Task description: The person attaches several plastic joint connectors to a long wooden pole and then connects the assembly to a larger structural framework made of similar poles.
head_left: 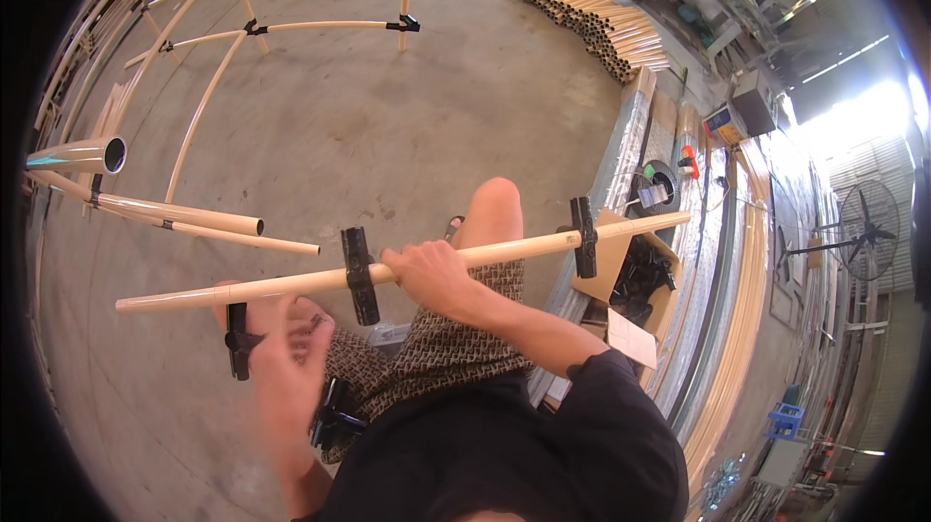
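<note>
A long cream pipe [514, 249] lies across my bare knees, tilted up toward the right. My right hand [432, 275] is wrapped round it near the middle. Just left of that hand, a black pipe joint [359, 276] sits on the pipe, and a second black joint [584, 237] is toward its right end. Below the pipe's left part is another black joint [239, 341], with my left hand [291, 352] right beside it. That hand is blurred, so its fingers and any grip are unclear. Several black joint pieces [337, 415] rest on my lap.
To my right, an open cardboard box [659, 323] holds many black joints, beside long wrapped bundles [713, 289]. A frame of cream pipes [320, 27] stands at the far left; nearer pipe ends [184, 212] jut toward me. Stacked pipes [592, 17] lie at the back. A fan [863, 231] stands far right.
</note>
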